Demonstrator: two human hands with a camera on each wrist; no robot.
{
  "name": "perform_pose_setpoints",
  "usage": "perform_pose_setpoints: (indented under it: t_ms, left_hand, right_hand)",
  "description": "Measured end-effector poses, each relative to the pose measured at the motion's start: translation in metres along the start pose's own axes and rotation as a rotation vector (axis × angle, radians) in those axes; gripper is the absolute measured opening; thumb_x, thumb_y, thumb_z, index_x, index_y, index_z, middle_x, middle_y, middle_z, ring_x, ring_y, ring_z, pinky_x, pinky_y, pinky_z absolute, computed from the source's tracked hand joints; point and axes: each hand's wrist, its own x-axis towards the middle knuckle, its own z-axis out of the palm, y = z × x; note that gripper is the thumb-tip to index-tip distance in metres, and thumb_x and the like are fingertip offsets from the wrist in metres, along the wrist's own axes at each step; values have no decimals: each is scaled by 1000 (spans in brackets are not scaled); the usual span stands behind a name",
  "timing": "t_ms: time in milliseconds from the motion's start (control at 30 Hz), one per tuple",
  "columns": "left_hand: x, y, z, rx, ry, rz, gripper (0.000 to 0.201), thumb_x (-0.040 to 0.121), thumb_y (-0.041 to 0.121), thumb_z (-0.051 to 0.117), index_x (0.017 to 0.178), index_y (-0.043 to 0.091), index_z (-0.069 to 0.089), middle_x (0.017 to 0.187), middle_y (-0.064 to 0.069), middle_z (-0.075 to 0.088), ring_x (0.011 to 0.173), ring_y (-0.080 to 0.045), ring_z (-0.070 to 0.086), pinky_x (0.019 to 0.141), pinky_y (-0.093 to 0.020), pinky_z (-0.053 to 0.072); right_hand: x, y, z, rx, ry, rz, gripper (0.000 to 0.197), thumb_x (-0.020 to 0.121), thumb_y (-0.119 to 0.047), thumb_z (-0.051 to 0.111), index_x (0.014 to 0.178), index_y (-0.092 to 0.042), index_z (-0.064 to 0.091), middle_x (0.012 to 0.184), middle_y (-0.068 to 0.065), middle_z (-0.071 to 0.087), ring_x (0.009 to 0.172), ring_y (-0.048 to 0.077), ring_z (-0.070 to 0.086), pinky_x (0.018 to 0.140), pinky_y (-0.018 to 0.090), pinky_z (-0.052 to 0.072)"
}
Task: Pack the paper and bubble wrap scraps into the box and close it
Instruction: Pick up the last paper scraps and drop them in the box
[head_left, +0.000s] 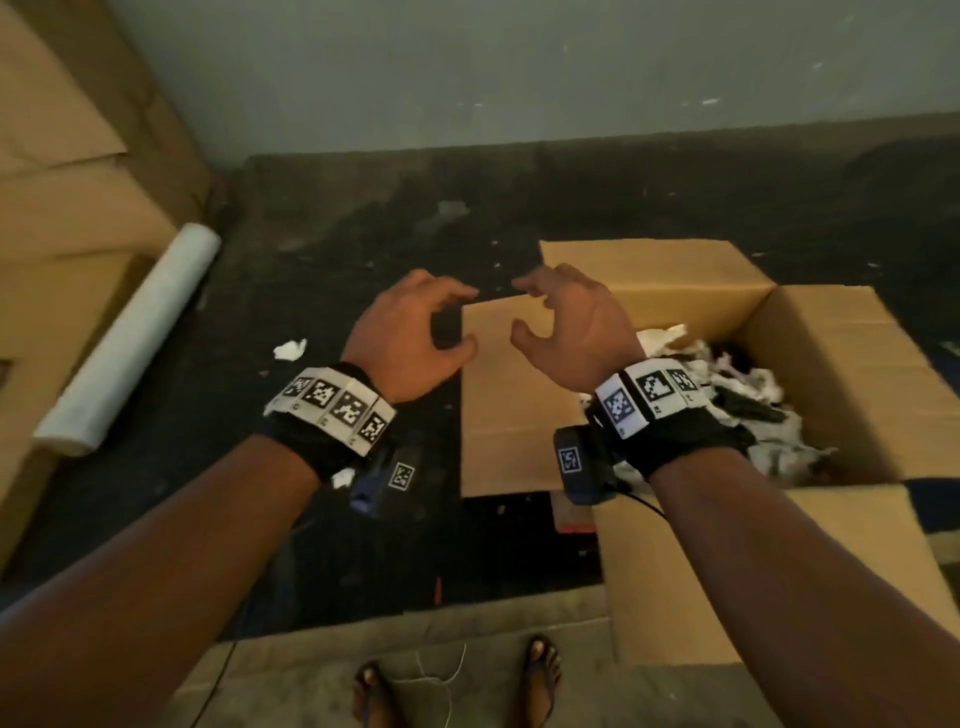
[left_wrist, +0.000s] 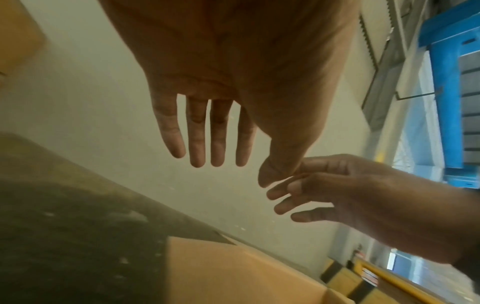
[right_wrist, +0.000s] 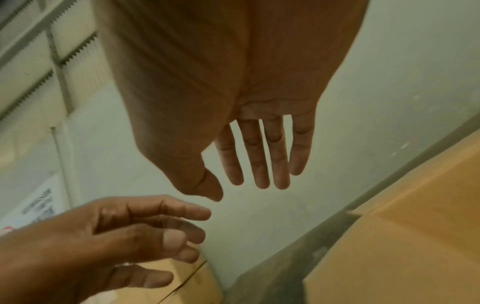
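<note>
An open cardboard box (head_left: 852, 374) stands on the dark floor at the right, all its flaps folded outward. Crumpled white paper and dark scraps (head_left: 737, 400) lie inside it. The box's left flap (head_left: 509, 415) lies flat under my hands. My left hand (head_left: 457, 317) and right hand (head_left: 524, 306) hover side by side above that flap's far end, fingers spread and loosely curved, holding nothing. In the left wrist view my left hand (left_wrist: 233, 160) shows an empty palm. The right hand (right_wrist: 228, 185) is empty too. One small white paper scrap (head_left: 290, 349) lies on the floor left of my left wrist.
A white roll (head_left: 130, 338) leans on stacked cardboard boxes (head_left: 67, 208) at the left. A grey wall runs along the back. Small white specks dot the floor. My sandalled feet (head_left: 540, 680) stand on a flat cardboard sheet at the near edge.
</note>
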Motion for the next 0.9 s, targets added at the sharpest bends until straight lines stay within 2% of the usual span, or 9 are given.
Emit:
perform_pose_setpoints:
  t_ms: [133, 233, 433, 500, 567, 667, 733, 800, 900]
  left_hand:
    - [-64, -76, -34, 25, 101, -140, 51, 82, 40, 77, 130, 26, 64, 119, -1, 60, 104, -13, 64, 92, -34, 54]
    - [-107, -124, -42, 52, 113, -247, 54, 81, 39, 77, 131, 26, 63, 123, -1, 58, 105, -15, 64, 94, -37, 54]
    - [-203, -221, -26, 80, -13, -536, 66, 79, 39, 80, 140, 30, 55, 136, -4, 46, 122, -27, 55, 104, -38, 48]
    - [-223, -242, -13, 97, -62, -618, 76, 79, 37, 80, 147, 33, 47, 149, -6, 35, 134, -33, 42, 106, -42, 45]
    - [-237, -258, -1, 108, -167, -704, 85, 83, 35, 77, 154, 42, 31, 162, -4, 12, 146, -33, 23, 108, -46, 43]
    - [-245, -276, 21, 87, -297, -663, 87, 90, 28, 71, 155, 51, 17, 166, 6, -12, 153, -31, 4, 111, -51, 41]
    - [-244, -285, 33, 100, -359, -611, 80, 95, 23, 64, 154, 52, 18, 166, 8, -15, 155, -28, -1, 113, -52, 41]
    - [-240, -292, 41, 132, -401, -582, 69, 98, 21, 58, 153, 49, 26, 168, 6, -9, 155, -26, -1, 114, -51, 40]
    - [-234, -299, 46, 178, -374, -542, 56, 99, 19, 56, 149, 42, 42, 166, 3, 14, 152, -25, 10, 110, -50, 45]
  right_hand:
    - [12, -76, 54, 107, -39, -126, 49, 85, -35, 69, 131, -22, 58, 120, 0, 58, 107, 17, 59, 86, 34, 53]
    - [12, -118, 95, 166, -110, -172, 49, 85, -33, 70, 131, -21, 58, 122, 0, 56, 112, 18, 58, 89, 34, 53]
    - [-6, -168, 204, 93, -366, -89, 63, 87, -34, 69, 145, -26, 44, 143, 1, 41, 135, 21, 38, 104, 41, 47]
    - [-18, -166, 239, 31, -435, -20, 74, 86, -35, 69, 151, -29, 34, 152, 2, 29, 140, 25, 30, 108, 43, 44]
    - [-31, -161, 270, -40, -528, 56, 85, 86, -34, 70, 156, -34, 21, 162, 3, 11, 147, 29, 18, 111, 48, 39]
    - [-45, -153, 307, -131, -589, 79, 94, 88, -26, 68, 157, -42, 7, 166, 0, -13, 152, 35, -4, 116, 56, 27]
    - [-50, -147, 326, -171, -616, 62, 93, 90, -19, 65, 157, -42, 4, 165, 0, -20, 152, 36, -13, 118, 56, 21]
    - [-50, -141, 338, -204, -659, 64, 89, 92, -12, 60, 158, -40, 8, 166, -1, -18, 152, 35, -13, 120, 54, 20]
    - [-44, -135, 348, -237, -699, 94, 79, 95, -4, 53, 158, -33, 17, 167, -4, -7, 153, 31, -9, 120, 49, 27]
